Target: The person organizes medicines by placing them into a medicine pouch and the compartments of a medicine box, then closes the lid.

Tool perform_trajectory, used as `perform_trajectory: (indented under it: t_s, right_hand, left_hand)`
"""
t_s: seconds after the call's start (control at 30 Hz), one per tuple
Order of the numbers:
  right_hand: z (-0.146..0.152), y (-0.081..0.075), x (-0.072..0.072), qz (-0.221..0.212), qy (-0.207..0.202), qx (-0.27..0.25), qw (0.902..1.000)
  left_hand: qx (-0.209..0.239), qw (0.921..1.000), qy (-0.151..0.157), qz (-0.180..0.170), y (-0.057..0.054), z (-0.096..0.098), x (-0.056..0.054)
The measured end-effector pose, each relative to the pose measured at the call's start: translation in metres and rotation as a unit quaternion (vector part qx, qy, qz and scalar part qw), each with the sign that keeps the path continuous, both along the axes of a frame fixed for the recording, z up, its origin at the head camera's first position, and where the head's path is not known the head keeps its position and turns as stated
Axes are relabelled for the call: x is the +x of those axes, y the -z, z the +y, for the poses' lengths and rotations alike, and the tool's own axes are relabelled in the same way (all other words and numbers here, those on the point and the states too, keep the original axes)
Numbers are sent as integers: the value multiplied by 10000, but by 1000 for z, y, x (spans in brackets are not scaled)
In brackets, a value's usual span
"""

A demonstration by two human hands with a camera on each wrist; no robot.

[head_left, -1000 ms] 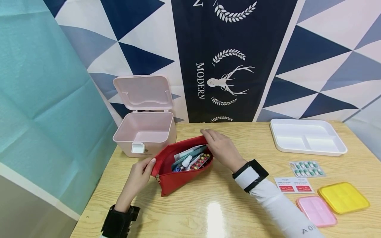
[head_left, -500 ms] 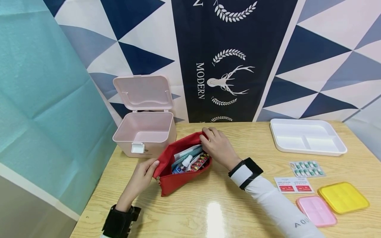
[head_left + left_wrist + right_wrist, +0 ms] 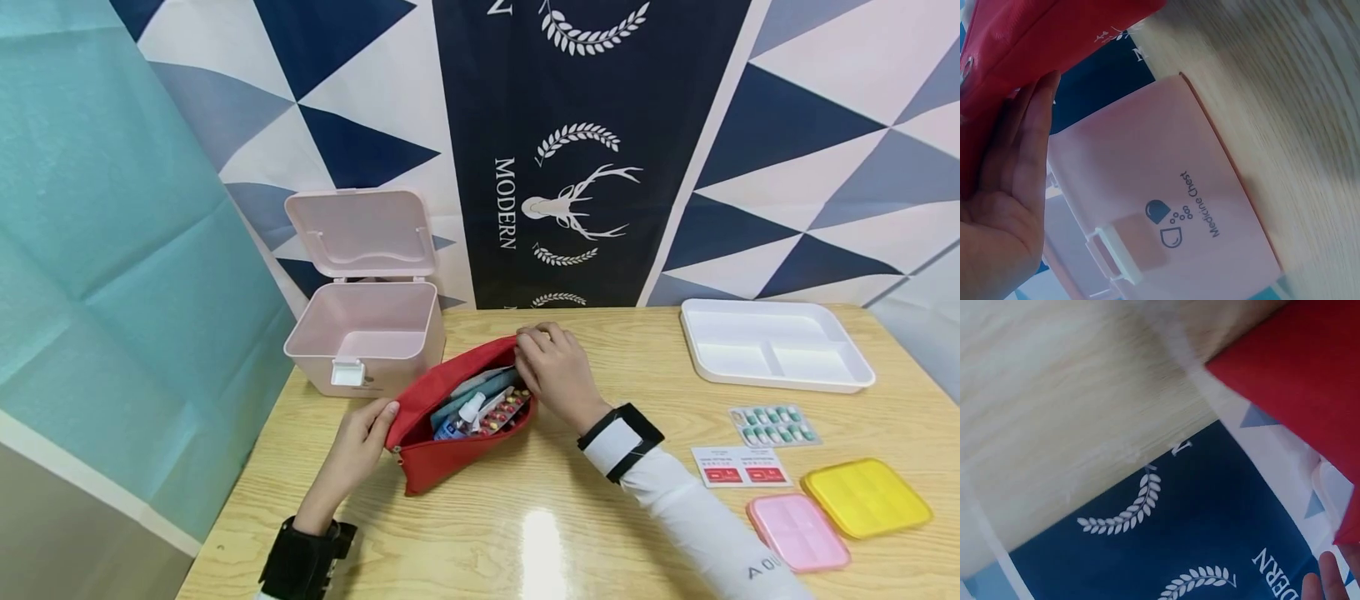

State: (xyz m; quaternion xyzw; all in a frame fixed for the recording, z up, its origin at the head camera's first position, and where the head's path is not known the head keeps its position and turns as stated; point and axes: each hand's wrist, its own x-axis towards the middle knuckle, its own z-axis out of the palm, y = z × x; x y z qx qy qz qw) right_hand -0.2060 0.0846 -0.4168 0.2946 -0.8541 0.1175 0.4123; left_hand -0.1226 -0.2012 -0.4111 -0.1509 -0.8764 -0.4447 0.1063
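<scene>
A red zippered pouch (image 3: 450,462) is held with its mouth spread wide in the head view. My left hand (image 3: 362,442) pinches its left end, thumb over the edge and fingers behind. At the far right end my right hand (image 3: 558,375) grips the rim with curled fingers. Inside the pouch lie a small clear bottle with a white cap (image 3: 471,408), a blister pack of red and yellow capsules (image 3: 507,410) and blue-green packets (image 3: 487,388). In the left wrist view the fingers (image 3: 1025,144) lie against the red fabric.
Behind the pouch stands a pink medicine chest (image 3: 438,350) with its lid raised. A white divided tray (image 3: 780,383) sits at the back right. Nearer are a blister pack of green-white capsules (image 3: 775,426), a printed white card (image 3: 741,467), a yellow case (image 3: 866,498) and a pink case (image 3: 798,532).
My right hand has curled its fingers over the pouch rim and shifted slightly. The mouth has tilted, and the bottle inside shows more. The left hand keeps its hold.
</scene>
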Motion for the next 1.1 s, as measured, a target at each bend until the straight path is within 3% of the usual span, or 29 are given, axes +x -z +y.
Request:
perform_trajectory:
  t_s: [0.27, 0.5, 0.67, 0.9, 1.1]
  right_hand:
    - [5, 2, 5, -471, -413, -408, 9972]
    - [20, 4, 7, -537, -1081, -404, 9919]
    - [29, 6, 9, -450, -1248, -327, 9906]
    - [31, 4, 13, -443, -1166, -217, 9920]
    - [18, 1, 25, -336, -1080, -289, 9932]
  left_hand:
    - [53, 9996, -247, -114, 1, 1, 0]
    - [124, 9987, -336, -368, -32, 12, 18]
    - [173, 9986, -316, -400, -33, 11, 19]
    - [223, 9981, -243, -521, -32, 9, 18]
    - [452, 9967, 81, -667, -20, 0, 14]
